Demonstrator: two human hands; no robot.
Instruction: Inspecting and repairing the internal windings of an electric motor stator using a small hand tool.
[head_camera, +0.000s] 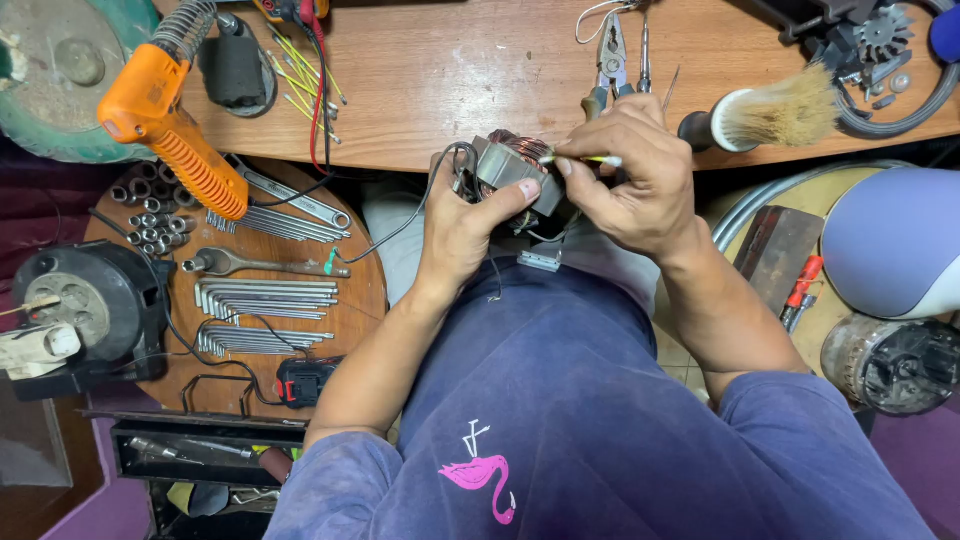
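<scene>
My left hand (462, 222) grips a small motor stator (513, 168), a grey metal core wound with copper wire, just off the wooden bench's front edge. My right hand (630, 172) pinches a thin pale yellow sleeve or wire (588, 159) against the top of the copper winding. Thin black and grey leads (420, 205) hang from the stator toward my lap. Both forearms rest over my blue trousers.
On the wooden bench (450, 80) lie pliers (610, 60), a bristle brush (770, 115) and metal parts (870, 40). At left, a round board holds an orange soldering gun (165, 125), sockets, wrenches (265, 265) and hex keys. A black cable reel (85, 305) sits far left.
</scene>
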